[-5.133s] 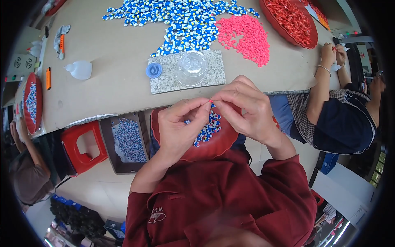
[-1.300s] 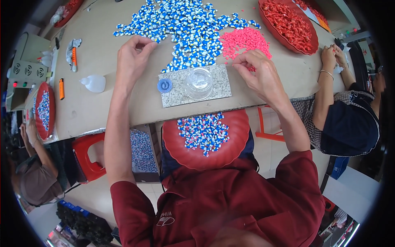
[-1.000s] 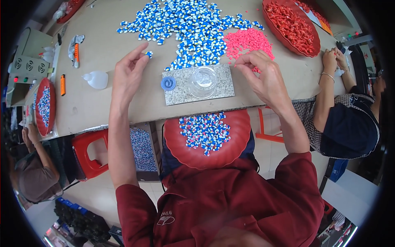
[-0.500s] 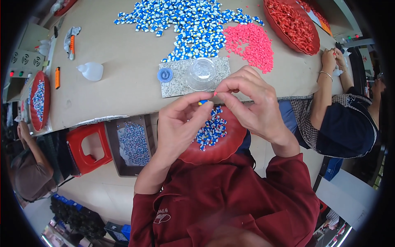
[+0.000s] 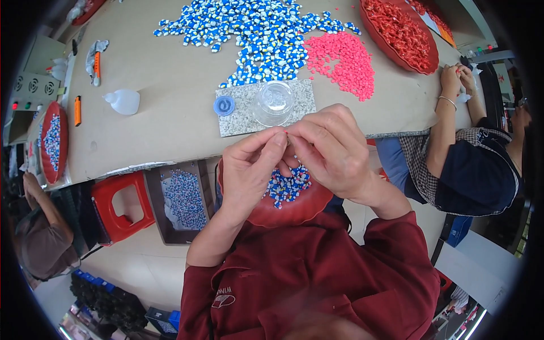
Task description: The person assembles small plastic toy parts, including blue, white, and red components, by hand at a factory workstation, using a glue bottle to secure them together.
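Above a red scalloped plate [image 5: 294, 212], my two hands meet, fingertips touching. My left hand [image 5: 249, 167] is closed in a pinch; the small blue, white and yellow piece seen in it earlier is now covered by the fingers. My right hand [image 5: 337, 158] pinches too, and a speck of a small pink piece [image 5: 286, 134] shows between the fingertips. Several blue-and-white pieces with pink bits [image 5: 288, 188] lie on the plate. Just beyond the hands, a clear round container [image 5: 273, 105] and a small blue cup [image 5: 224, 105] stand on a speckled stone slab [image 5: 241, 126].
Blue-and-white pieces [image 5: 255, 34] and pink pieces [image 5: 345, 62] are heaped on the table [image 5: 164, 107]. A red tray [image 5: 428, 62] sits at the far right, a white squeeze bottle [image 5: 123, 102] to the left. Below stand a bin [image 5: 184, 198] and red stool [image 5: 144, 212]. Co-workers sit either side.
My right hand has come left and slightly down to meet the left fingertips. The blue piece has gone out of sight behind the fingers, and less of the pink piece shows.
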{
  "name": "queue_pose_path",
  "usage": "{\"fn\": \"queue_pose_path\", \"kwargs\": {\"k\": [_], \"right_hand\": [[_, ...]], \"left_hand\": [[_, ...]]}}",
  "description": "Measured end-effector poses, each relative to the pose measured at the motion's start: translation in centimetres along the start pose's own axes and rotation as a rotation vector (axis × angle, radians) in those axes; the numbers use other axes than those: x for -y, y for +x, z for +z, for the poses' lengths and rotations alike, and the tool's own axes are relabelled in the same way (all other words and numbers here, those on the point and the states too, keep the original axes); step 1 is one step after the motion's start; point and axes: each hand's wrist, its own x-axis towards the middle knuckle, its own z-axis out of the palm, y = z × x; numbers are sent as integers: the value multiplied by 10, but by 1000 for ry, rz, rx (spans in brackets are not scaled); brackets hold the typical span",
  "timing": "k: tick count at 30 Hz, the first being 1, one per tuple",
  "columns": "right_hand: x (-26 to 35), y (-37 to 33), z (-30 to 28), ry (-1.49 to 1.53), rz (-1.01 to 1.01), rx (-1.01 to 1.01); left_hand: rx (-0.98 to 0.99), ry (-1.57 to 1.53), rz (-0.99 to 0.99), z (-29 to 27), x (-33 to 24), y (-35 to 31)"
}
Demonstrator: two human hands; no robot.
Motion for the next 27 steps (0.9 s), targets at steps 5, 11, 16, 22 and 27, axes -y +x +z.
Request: {"fn": "queue_pose_path", "kwargs": {"k": [5, 11, 16, 22, 27], "right_hand": [[0, 4, -1, 100, 83, 52], [-17, 19, -8, 34, 10, 74], [-33, 35, -10, -172, -150, 185], [-32, 45, -13, -283, -341, 301], [-30, 44, -14, -258, -367, 295]], "left_hand": [[11, 63, 36, -3, -1, 0], [112, -135, -120, -10, -10, -2], [135, -147, -276, -14, -12, -5], [93, -199, -183, -20, -3, -7], [77, -281, -191, -22, -1, -6]]}}
